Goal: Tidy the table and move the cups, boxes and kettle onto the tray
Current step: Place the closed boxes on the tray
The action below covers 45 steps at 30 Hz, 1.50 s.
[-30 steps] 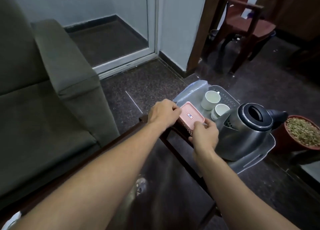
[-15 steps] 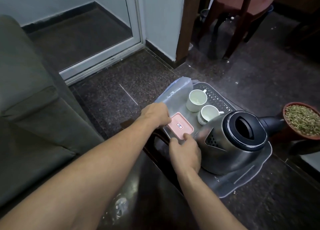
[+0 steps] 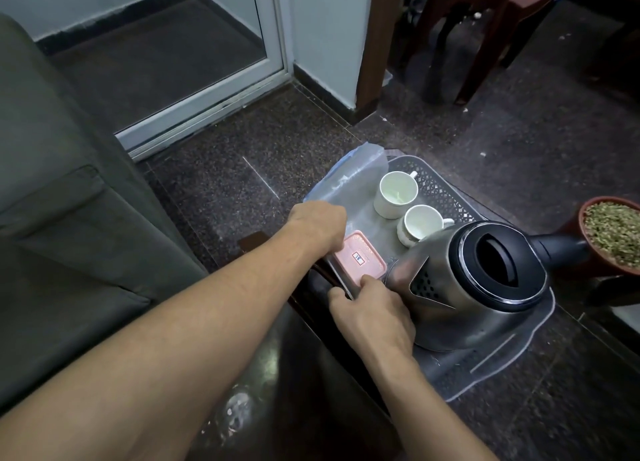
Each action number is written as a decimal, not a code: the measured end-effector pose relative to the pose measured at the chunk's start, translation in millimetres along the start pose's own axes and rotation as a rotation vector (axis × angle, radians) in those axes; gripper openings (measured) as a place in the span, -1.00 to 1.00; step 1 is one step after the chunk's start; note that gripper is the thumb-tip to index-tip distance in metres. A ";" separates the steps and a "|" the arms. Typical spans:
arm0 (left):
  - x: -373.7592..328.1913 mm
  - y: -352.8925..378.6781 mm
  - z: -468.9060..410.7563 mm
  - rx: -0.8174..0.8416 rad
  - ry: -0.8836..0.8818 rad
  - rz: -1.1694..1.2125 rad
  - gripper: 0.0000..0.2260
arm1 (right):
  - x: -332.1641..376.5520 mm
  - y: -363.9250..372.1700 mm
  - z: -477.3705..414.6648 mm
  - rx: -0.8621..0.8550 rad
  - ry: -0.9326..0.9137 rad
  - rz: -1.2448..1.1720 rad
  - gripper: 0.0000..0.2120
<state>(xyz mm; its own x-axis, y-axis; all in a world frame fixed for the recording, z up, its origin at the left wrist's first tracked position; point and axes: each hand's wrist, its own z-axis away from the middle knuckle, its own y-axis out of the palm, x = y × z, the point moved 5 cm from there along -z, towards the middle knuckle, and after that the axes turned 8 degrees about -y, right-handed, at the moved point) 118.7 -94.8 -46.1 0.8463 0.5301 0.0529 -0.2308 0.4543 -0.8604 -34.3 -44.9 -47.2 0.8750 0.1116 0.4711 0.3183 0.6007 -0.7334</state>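
Your left hand (image 3: 320, 226) and right hand (image 3: 372, 308) pinch the pink box (image 3: 360, 261) at the tray (image 3: 450, 197) edge; tilt it and it slides off, or bumps the kettle (image 3: 478, 287).

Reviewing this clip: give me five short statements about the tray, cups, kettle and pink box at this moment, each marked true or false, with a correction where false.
1. Both hands touch the pink box. True: the left hand is at its far-left side, the right hand at its near end.
2. The two white cups lie tipped on their sides. False: both stand upright, mouths up, on the tray.
3. The kettle stands on the tray, lid closed. True.
4. The pink box has no lid. False: a pink lid with a small label covers it.
5. The plant pot stands on the tray beside the cups. False: it sits off the tray, to the right, beyond the kettle's handle.
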 end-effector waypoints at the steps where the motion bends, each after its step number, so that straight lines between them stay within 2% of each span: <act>1: 0.0 0.2 0.2 0.001 0.000 -0.002 -0.77 | 0.6 -0.6 0.6 0.005 -0.006 0.011 -0.63; 4: 3.9 -0.2 2.4 -0.002 -0.005 0.052 -0.89 | 3.0 -2.6 3.8 0.022 -0.023 0.039 -0.63; 7: 21.9 -4.5 13.0 -0.058 -0.021 0.201 -0.87 | 8.4 -6.6 11.8 0.018 -0.056 0.051 -0.58; 9: 39.3 -10.2 27.8 -0.144 -0.019 0.332 -0.82 | 12.5 -12.9 24.2 -0.032 -0.082 0.069 -0.53; 11: 62.7 -12.1 50.4 -0.255 -0.020 0.458 -0.79 | 19.6 -18.7 41.7 -0.154 -0.153 0.069 -0.52; 13: 97.1 -5.1 78.6 -0.347 -0.089 0.584 -0.79 | 33.6 -12.8 66.5 -0.253 -0.280 -0.038 -0.59; 15: 140.0 14.7 106.2 -0.390 -0.218 0.683 -0.80 | 50.2 12.0 90.6 -0.208 -0.369 -0.172 -0.70; 17: 185.5 44.1 135.7 -0.346 -0.355 0.732 -0.80 | 65.9 52.1 109.7 -0.069 -0.387 -0.229 -0.79; 20: 253.3 100.6 188.4 -0.188 -0.548 0.784 -0.80 | 84.2 121.1 135.2 0.132 -0.418 -0.177 -0.80; 23: 303.0 158.7 247.4 -0.045 -0.709 0.799 -0.80 | 87.1 181.9 157.9 0.236 -0.382 -0.100 -0.78; 26: 323.4 210.8 290.8 0.089 -0.789 0.765 -0.80 | 74.2 230.3 177.5 0.319 -0.268 -0.046 -0.76; 29: 322.4 252.6 312.3 0.222 -0.809 0.766 -0.78 | 56.7 265.7 195.6 0.371 -0.169 0.000 -0.78; 32: 312.3 278.8 319.7 0.277 -0.798 0.791 -0.78 | 44.6 287.6 207.9 0.388 -0.083 0.004 -0.73; 41: 305.3 301.1 304.3 0.143 -0.753 0.731 -0.81 | 34.8 318.4 201.4 0.359 0.040 -0.124 -0.77; 45: 301.2 292.4 288.3 0.201 -0.651 0.673 -0.82 | 27.2 299.4 195.5 0.286 0.103 -0.248 -0.79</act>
<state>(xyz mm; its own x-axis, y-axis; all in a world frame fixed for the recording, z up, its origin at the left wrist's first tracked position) 167.7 404.1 -135.6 0.0870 0.9914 -0.0974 -0.7006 -0.0086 -0.7135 13.4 292.7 -158.3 0.8209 -0.1354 0.5548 0.4226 0.7974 -0.4308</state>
